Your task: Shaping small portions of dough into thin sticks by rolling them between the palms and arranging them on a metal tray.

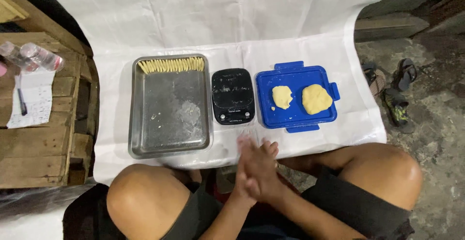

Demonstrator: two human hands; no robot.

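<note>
1. The left hand (pixel 247 165) and right hand (pixel 264 172) are pressed together palm to palm, just in front of the black scale (pixel 233 96). Whether anything is held between them cannot be told; the fingers are blurred.
2. Two lumps of pale yellow dough (pixel 317 98) lie on the blue lid (pixel 296 119), just right of the scale and apart from each other; the smaller lump is nearer the scale.
3. The dough is judged soft, light and easily dented, perhaps slightly greasy. It would best be pinched off at an edge or scooped from beneath with the fingertips.
4. A metal tray (pixel 170 143) sits just left of the scale; a row of thin dough sticks (pixel 170 65) lines its far edge. These are judged fragile and would best be lifted along their whole length.
</note>
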